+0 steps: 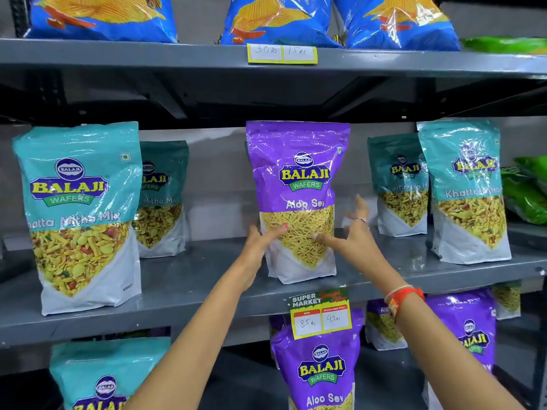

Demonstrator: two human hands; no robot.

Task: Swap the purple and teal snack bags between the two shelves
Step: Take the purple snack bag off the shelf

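A purple Aloo Sev bag (299,184) stands upright in the middle of the middle shelf (183,279). My left hand (260,244) rests against its lower left side, fingers spread. My right hand (352,232) is at its lower right side, fingers apart and touching or just off the bag. Teal Khatta Mitha bags stand on the same shelf: one at front left (80,214), one behind it (161,199), two at the right (399,184) (467,190). On the lower shelf stand purple bags (319,365) (470,329) and a teal bag (103,377).
Blue chip bags (281,19) line the top shelf, with a yellow price tag (282,53) on its edge. Green bags (527,190) lie at the far right. A supermarket price label (321,313) hangs from the middle shelf's front edge.
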